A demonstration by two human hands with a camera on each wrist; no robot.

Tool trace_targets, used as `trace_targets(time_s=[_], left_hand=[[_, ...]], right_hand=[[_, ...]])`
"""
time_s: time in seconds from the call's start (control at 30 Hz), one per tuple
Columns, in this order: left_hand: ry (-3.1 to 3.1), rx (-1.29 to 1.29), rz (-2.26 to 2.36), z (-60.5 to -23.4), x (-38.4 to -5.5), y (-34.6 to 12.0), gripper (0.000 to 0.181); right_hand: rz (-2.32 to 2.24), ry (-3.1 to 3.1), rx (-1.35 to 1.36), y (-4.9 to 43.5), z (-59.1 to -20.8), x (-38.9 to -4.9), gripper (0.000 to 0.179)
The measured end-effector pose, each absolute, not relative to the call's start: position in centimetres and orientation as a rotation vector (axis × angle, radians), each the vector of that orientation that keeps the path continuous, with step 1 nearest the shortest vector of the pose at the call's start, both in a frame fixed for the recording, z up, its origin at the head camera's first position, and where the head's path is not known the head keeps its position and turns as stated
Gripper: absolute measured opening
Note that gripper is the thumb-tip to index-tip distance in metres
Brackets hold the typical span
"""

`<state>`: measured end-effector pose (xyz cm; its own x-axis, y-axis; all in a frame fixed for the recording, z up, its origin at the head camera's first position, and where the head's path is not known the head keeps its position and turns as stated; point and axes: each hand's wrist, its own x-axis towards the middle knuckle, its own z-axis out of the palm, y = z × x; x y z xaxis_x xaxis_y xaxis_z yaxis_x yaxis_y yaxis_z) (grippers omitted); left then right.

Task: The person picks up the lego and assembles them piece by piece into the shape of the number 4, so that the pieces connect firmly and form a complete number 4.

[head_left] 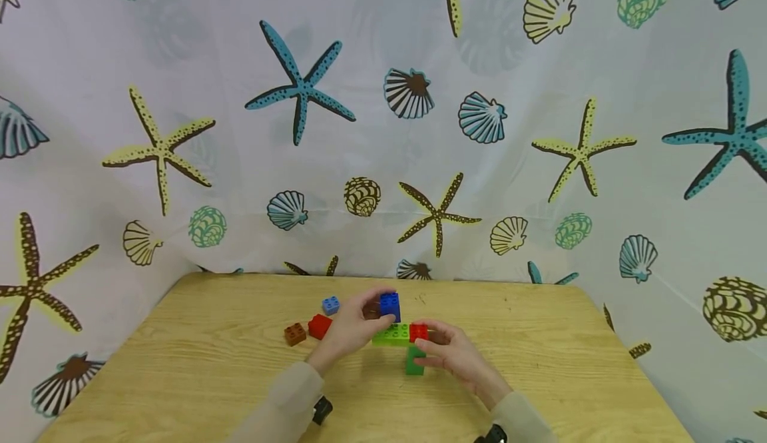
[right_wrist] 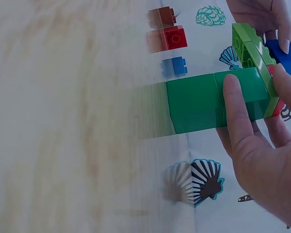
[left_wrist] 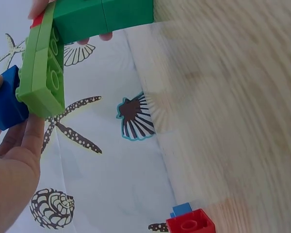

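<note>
My left hand (head_left: 352,328) pinches a dark blue toy brick (head_left: 390,304) between thumb and fingers, at the studs of the free end of a lime green brick (head_left: 389,336). The lime brick sticks out sideways from the top of a column of two stacked dark green bricks (right_wrist: 199,103). A small red brick (head_left: 418,332) sits on the lime one, over the column. My right hand (head_left: 455,355) grips the structure at the red brick and the upper green brick, one finger lying along the green side. The column stands upright on the table.
On the wooden table (head_left: 210,363), left of my left hand, lie a brown brick (head_left: 295,334), a red brick (head_left: 319,326) and a lighter blue brick (head_left: 330,305). A white cloth (head_left: 359,143) printed with shells and starfish hangs behind the table and at its sides.
</note>
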<state>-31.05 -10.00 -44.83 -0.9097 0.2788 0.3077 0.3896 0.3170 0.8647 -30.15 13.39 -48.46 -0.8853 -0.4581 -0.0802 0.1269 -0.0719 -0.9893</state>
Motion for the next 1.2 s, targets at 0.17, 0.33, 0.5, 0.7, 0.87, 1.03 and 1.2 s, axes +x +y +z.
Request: trace_targets(time_s=[0.17,0.33,0.5,0.7,0.87,1.03,1.2], left_hand=[[-2.463,-0.686,-1.647,-44.6,-30.8,-9.4,0.046],[-2.472,-0.716,-1.656,-44.6,-31.0,-9.0,0.045],[-2.495,-0.797,-1.697,-44.8,-31.4,-8.7,0.047],[-2.497,-0.914,-1.628,-44.4,-31.4,-7.9,0.050],[-2.509,-0.945,-1.550,-44.2,-31.3,-7.4,0.048],[-2.556,-0.957,-1.528,-44.0,-31.2,-7.0,0.046],[-2.601,-0.935,-1.494,-44.1,-31.3,-6.8,0.046]], right_hand=[[-2.003,1.818,-0.352,13.4,-48.4,-30.3,0.059],[-2.002,1.824,-0.346,13.4,-48.4,-30.4,0.059],[-2.003,1.832,-0.345,13.4,-48.4,-30.4,0.058],[-2.003,1.822,-0.358,13.5,-48.5,-30.4,0.057],[-1.990,1.821,-0.371,13.6,-48.6,-30.4,0.059],[-1.980,1.813,-0.385,13.7,-48.6,-30.4,0.059],[-1.973,1.803,-0.400,13.8,-48.6,-30.4,0.059]])
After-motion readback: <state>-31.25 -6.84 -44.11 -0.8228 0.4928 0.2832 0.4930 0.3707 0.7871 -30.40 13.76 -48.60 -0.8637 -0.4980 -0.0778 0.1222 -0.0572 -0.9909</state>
